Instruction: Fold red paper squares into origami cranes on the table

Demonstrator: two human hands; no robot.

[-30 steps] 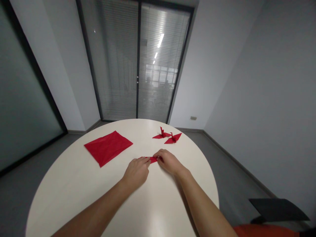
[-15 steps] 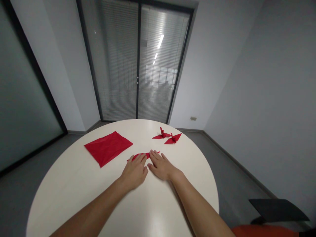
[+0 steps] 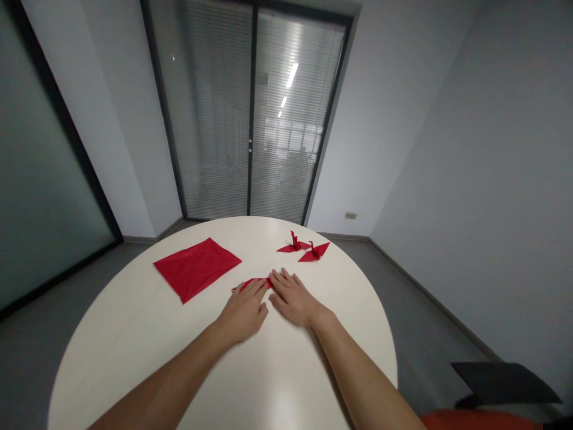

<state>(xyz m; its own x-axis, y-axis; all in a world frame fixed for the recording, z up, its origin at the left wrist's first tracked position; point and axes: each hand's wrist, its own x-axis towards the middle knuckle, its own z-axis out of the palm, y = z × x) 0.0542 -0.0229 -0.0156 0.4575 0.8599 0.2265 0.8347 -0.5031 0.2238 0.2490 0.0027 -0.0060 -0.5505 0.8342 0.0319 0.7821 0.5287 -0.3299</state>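
1. Resting flat on the strip [image 3: 249, 283], the left hand [image 3: 242, 313] had its fingers stretched out and gripped nothing; it covered much of the red paper, probably to keep it from sliding.
2. The right hand [image 3: 293, 298] also lay palm down, fingers extended and slightly spread, over the strip's right part, seemingly to press the folds down. It held nothing between fingers and thumb.
3. The strip lay on the table [image 3: 134, 352], in front of the person; a tip showed left of the left fingers and a small patch between the hands. The hard top probably gave the pressing something to work against.
4. The sheet [image 3: 197, 269] lay to the left, apart from the hands, perhaps to leave working room.
5. The cranes [image 3: 316, 251] sat beyond the right hand, close together, likely out of the way of the arms. Whether they touched could not be told.
6. Counted: two hands, one strip, two cranes, one table. The sheet counted as one, though it could have been a stack; the edges did not settle it.
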